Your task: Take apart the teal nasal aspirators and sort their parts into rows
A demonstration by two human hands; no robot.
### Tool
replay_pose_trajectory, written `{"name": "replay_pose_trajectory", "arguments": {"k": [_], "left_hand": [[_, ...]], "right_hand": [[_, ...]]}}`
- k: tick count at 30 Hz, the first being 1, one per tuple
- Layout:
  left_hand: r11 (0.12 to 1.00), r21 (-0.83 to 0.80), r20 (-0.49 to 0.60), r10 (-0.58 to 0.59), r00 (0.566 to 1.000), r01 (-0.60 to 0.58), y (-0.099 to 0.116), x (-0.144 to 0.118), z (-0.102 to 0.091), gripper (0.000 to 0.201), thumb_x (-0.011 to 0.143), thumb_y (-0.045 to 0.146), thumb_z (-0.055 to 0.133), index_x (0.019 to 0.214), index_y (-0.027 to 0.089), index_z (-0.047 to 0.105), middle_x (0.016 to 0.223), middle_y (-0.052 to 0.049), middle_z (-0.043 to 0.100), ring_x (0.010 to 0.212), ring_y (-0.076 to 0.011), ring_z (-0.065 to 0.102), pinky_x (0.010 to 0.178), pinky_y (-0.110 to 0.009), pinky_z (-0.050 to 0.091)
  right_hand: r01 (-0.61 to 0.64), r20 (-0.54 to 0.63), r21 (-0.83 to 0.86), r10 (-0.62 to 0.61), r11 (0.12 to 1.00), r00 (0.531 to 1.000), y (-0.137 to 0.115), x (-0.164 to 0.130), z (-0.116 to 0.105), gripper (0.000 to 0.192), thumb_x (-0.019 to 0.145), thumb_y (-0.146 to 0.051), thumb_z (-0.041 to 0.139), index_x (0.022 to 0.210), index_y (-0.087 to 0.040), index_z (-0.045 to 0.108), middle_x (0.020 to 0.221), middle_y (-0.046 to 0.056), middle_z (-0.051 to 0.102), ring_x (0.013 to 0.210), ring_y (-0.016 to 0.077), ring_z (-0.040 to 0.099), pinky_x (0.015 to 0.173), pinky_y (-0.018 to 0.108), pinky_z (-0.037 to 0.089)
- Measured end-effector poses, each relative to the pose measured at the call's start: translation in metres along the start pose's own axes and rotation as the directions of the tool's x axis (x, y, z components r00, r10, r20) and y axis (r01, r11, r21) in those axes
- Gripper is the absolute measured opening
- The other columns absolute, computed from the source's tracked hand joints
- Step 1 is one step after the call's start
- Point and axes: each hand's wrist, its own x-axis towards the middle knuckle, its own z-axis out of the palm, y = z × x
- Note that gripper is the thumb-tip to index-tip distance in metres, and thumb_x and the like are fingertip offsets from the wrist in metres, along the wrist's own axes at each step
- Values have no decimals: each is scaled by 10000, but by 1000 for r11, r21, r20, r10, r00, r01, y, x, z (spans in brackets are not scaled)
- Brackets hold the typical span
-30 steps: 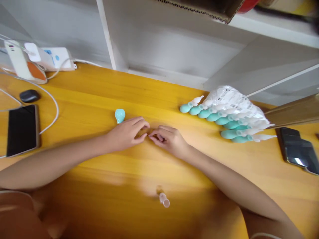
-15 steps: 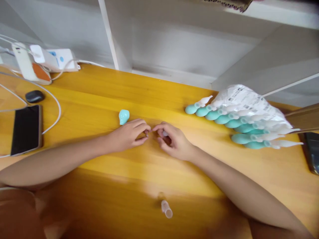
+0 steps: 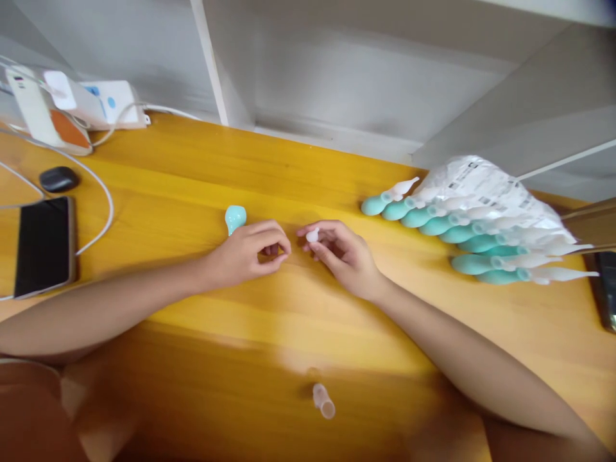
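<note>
My right hand [image 3: 339, 253] pinches a small white plastic piece [image 3: 312, 235] between thumb and fingers; the piece looks rounded, with a narrow tip. Across a small gap, my left hand [image 3: 257, 252] has thumb and forefinger curled together in a ring above the table. Whatever sits between those fingertips, if anything, is too small to make out. Just behind the left hand lies a loose teal rubber bulb [image 3: 235, 218], its lower end partly covered by the hand. Nearer to me a translucent, pinkish tube-like piece [image 3: 323, 401] rests on the wood, its open end towards me.
On the right, a slanted row of teal bulb syringes [image 3: 436, 226] with whitish nozzles lies beside a printed plastic bag [image 3: 486, 183]. A phone [image 3: 44, 247], a black mouse [image 3: 58, 179], cables and white chargers [image 3: 72, 96] occupy the left. A shelf partition [image 3: 209, 61] rises behind the table.
My right hand has turned and opened out slightly, so the white piece now shows at its fingertips. The hands are a little farther apart. The whole view has shifted slightly.
</note>
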Motion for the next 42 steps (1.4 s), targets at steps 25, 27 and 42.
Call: {"name": "replay_pose_trajectory", "arguments": {"k": [25, 27, 42], "left_hand": [[959, -278, -52, -68, 996, 51, 8, 2, 1, 64, 1011, 234, 811, 1004, 196, 760, 970, -36, 766, 772, -123, 681, 695, -234, 540], [957, -288, -38, -48, 998, 35, 7, 1, 1, 85, 1022, 257, 825, 990, 198, 773, 981, -44, 772, 807, -134, 697, 710, -241, 541], [952, -300, -9, -64, 998, 59, 6, 0, 1, 188, 1023, 365, 859, 962, 199, 795, 945, -46, 767, 819, -151, 706, 718, -261, 530]], "right_hand": [[-196, 99, 291, 175, 936, 980, -11, -8, 11, 315, 950, -366, 949, 1089, -232, 700, 1024, 32, 824, 915, 150, 789, 861, 315, 683], [-194, 101, 289, 171, 937, 980, -12, -8, 11, 311, 942, -361, 957, 1071, -227, 708, 1031, 39, 836, 921, 160, 804, 867, 329, 696], [-159, 86, 340, 138, 927, 987, -11, -9, 15, 246, 913, -297, 981, 1005, -227, 764, 1045, 39, 846, 964, 168, 823, 909, 352, 715]]}}
